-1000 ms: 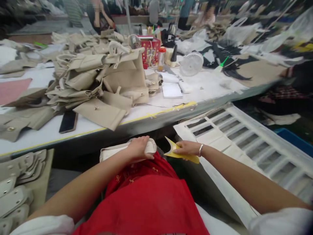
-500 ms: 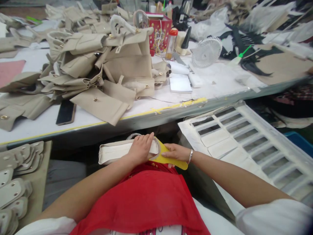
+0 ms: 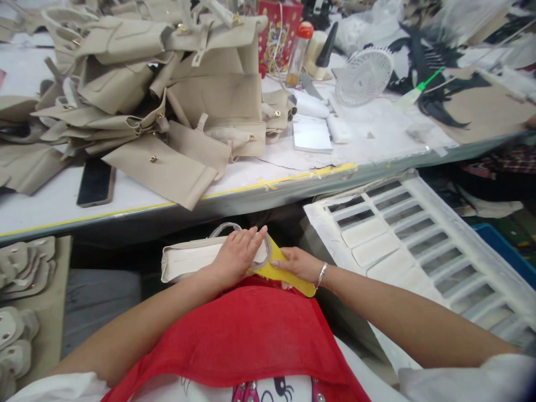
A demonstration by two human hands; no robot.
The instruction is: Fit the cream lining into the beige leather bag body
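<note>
Cream bag piece [image 3: 190,261] lies flat across my lap below the table edge [image 3: 251,195], long, pale, seam-lined. My left hand [image 3: 237,257] is pressed flat on its right end; my right hand [image 3: 298,266] grips a yellow sheet [image 3: 288,272] touching that end.

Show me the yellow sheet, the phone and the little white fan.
yellow sheet [image 3: 288,275]: head view, bare middle strip between the hands.
phone [image 3: 95,181]: head view, middle of its dark screen.
white fan [image 3: 363,76]: head view, centre of its round grille.
</note>
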